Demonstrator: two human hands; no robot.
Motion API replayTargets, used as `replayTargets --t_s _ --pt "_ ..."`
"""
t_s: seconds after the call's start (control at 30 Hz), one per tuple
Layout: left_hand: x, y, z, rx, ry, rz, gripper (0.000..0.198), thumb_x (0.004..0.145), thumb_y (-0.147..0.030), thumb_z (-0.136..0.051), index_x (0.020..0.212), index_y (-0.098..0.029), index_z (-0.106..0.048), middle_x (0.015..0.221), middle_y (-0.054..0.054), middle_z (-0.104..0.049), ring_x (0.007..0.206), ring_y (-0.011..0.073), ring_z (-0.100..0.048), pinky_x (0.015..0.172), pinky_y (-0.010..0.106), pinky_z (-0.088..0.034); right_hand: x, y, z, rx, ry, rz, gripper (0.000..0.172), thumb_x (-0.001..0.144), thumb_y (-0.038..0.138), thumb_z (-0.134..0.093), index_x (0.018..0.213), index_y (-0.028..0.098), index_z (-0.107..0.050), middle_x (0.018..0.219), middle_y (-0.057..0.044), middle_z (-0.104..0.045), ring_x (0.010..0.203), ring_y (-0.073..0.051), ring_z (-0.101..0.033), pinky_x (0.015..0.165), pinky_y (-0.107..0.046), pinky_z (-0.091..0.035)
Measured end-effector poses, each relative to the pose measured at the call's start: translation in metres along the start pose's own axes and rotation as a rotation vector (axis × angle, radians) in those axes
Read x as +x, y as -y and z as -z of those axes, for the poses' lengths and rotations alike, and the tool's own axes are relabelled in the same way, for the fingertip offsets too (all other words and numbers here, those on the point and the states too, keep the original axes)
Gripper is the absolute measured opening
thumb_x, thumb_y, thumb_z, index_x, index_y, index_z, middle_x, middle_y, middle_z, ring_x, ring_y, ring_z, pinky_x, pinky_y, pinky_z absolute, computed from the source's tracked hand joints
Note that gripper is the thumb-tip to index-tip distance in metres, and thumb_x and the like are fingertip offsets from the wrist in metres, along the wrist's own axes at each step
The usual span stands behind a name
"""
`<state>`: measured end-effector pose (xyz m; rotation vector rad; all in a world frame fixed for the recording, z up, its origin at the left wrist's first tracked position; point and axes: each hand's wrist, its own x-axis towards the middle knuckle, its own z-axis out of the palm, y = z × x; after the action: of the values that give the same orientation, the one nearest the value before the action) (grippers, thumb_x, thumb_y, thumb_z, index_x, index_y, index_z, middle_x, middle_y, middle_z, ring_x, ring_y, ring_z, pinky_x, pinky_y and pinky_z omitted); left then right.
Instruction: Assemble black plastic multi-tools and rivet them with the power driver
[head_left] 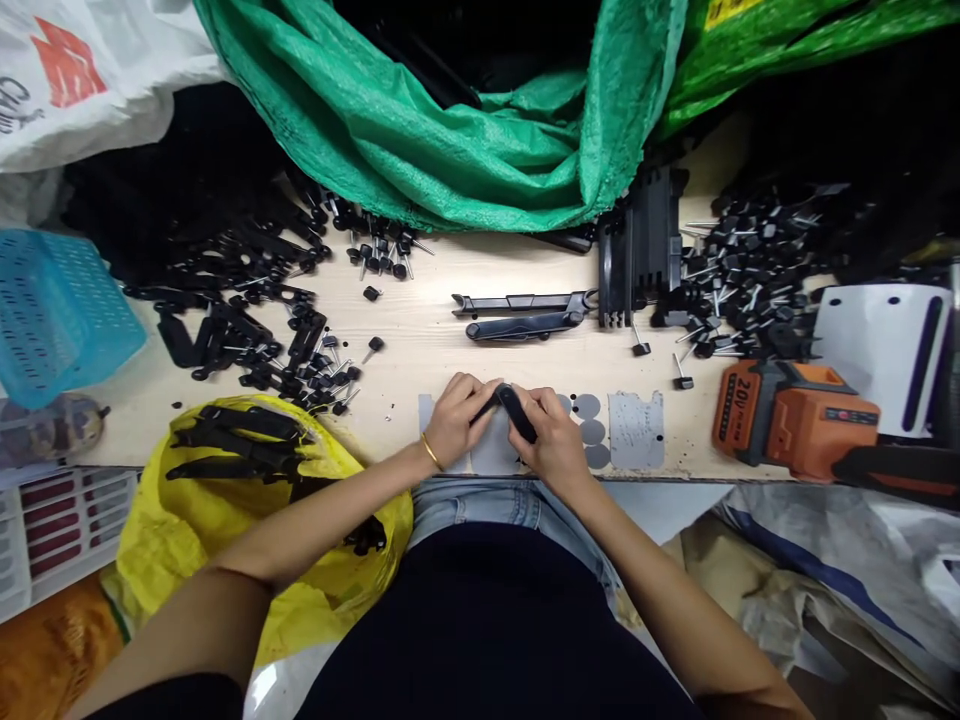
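Observation:
My left hand (457,418) and my right hand (553,435) meet at the near edge of the wooden table (420,340), both closed on one small black plastic part (514,408). The left fingers pinch its left end. Around its right end the right fingers are wrapped. A gold bangle sits on my left wrist. Two longer black handle pieces (525,312) lie side by side further back on the table, apart from my hands.
Loose black parts and screws (262,310) spread at the left, more black-headed screws (742,270) at the right. A stack of black pieces (637,255), an orange power tool (787,415), a yellow bag (225,500) of black parts, a blue basket (56,310) and green sacks (450,130) surround the table.

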<state>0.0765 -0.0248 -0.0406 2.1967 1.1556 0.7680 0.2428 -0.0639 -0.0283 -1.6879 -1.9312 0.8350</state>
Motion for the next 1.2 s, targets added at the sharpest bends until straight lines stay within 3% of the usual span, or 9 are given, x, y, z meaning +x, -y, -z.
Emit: replayTargets --t_s 0.17,0.33,0.53,1.07,1.2 --pt "-0.011 -0.019 -0.017 0.101 -0.152 0.164 0.037 0.089 -0.016 -0.045 0.125 -0.015 -0.051 0.078 0.003 -0.045 0.077 0.0175 -0.045 0.068 0.03 -0.043 0.001 0.0 0.001 0.004 0.034 0.016 0.041 0.086 0.024 -0.05 0.127 0.022 -0.05 0.096 -0.007 -0.056 0.079 -0.018 -0.059 0.061 -0.029 -0.049" --pt "-0.006 -0.009 -0.012 0.031 -0.058 -0.001 0.034 0.09 -0.019 -0.046 0.122 -0.013 -0.053 0.078 0.003 -0.046 0.076 0.0171 -0.045 0.07 0.03 -0.044 0.001 -0.003 -0.001 -0.011 0.008 0.045 0.044 0.084 0.021 -0.05 0.129 0.022 -0.048 0.094 -0.006 -0.055 0.076 -0.017 -0.059 0.06 -0.028 -0.049" --pt "-0.015 -0.024 -0.029 0.122 -0.227 0.206 0.038 0.091 -0.018 -0.042 0.129 -0.016 -0.048 0.081 0.004 -0.047 0.078 0.0178 -0.045 0.072 0.032 -0.043 0.001 -0.003 -0.002 0.024 -0.002 0.038 0.042 0.085 0.024 -0.051 0.127 0.023 -0.049 0.094 -0.006 -0.055 0.078 -0.017 -0.06 0.062 -0.028 -0.051" --pt "-0.017 -0.022 -0.034 0.079 -0.241 0.19 0.037 0.089 -0.015 -0.042 0.125 -0.014 -0.052 0.08 0.005 -0.047 0.078 0.0187 -0.046 0.072 0.032 -0.043 0.001 -0.003 -0.003 -0.006 -0.009 0.027 0.043 0.083 0.022 -0.05 0.126 0.022 -0.052 0.093 -0.007 -0.056 0.079 -0.019 -0.06 0.066 -0.031 -0.053" --pt "-0.019 -0.026 -0.031 0.055 -0.182 0.207 0.042 0.087 -0.014 -0.044 0.129 -0.016 -0.047 0.085 0.006 -0.048 0.082 0.0195 -0.048 0.076 0.034 -0.044 0.002 0.006 0.006 -0.066 0.064 0.013 0.044 0.082 0.021 -0.053 0.126 0.02 -0.052 0.099 -0.009 -0.058 0.085 -0.021 -0.061 0.068 -0.032 -0.053"
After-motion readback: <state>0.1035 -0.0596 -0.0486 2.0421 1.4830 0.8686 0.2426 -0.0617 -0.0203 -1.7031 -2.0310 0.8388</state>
